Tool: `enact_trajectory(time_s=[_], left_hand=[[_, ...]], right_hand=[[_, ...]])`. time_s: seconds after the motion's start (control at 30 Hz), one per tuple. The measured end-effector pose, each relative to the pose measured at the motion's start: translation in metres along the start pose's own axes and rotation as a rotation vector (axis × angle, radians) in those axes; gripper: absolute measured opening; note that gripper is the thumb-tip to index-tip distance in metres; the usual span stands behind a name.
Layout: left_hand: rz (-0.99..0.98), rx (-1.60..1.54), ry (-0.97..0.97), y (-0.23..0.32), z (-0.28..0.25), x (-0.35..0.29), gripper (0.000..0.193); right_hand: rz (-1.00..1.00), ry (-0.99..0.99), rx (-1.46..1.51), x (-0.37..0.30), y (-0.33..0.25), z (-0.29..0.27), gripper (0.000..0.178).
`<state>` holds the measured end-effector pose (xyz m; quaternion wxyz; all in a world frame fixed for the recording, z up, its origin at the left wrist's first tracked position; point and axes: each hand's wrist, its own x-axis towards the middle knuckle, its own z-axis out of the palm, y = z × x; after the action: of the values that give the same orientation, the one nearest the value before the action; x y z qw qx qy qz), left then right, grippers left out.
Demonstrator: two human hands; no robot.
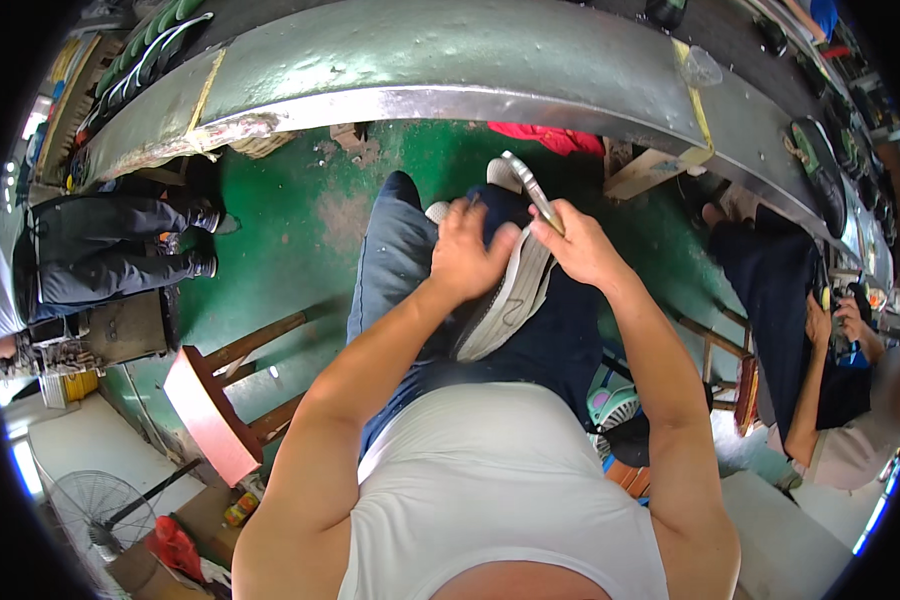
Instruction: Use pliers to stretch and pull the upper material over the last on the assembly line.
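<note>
A shoe with a pale grey sole (510,305) and a dark upper lies tilted across my thighs, its sole turned toward the right. My left hand (470,255) grips it from the left, thumb against the sole's edge and fingers over the far part. In my right hand (578,245) is a silver metal hand tool (526,178), slanting up and left past the shoe's far end; its exact kind is unclear. The fingers of that hand are closed around its near, brass-coloured part, close beside the sole. Pale, rounded tips (503,174) show beyond the shoe.
A metal-covered bench (430,60) runs across the front, bearing shoes at both ends. Wooden stools (210,410) stand either side. One person's legs (120,250) are at left; another person (820,330) works at right. A standing fan (100,520) is at lower left, red cloth (555,137) under the bench.
</note>
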<state>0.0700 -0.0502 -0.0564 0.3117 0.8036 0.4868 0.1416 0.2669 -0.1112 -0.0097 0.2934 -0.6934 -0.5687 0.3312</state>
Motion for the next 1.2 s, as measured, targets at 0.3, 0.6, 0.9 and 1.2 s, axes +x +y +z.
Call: enact_trajectory(time_s=[0.3, 0.6, 0.9, 1.2], left_hand=[[-0.148, -0.304, -0.713, -0.021, -0.038, -0.029, 0.072], [-0.026, -0.744, -0.539, -0.050, -0.006, -0.086, 0.095], [-0.212, -0.519, -0.103, -0.018, 0.016, -0.086, 0.054], [0.127, -0.231, -0.082, -0.022, 0.008, -0.079, 0.052]], right_hand=[[0.211, -0.191, 0.037, -0.109, -0.015, 0.003, 0.025], [-0.203, -0.234, -0.307, -0.109, -0.023, 0.004, 0.039], [-0.073, -0.470, -0.490, -0.107, -0.025, 0.017, 0.023], [-0.117, -0.149, -0.481, -0.102, -0.015, 0.014, 0.041]])
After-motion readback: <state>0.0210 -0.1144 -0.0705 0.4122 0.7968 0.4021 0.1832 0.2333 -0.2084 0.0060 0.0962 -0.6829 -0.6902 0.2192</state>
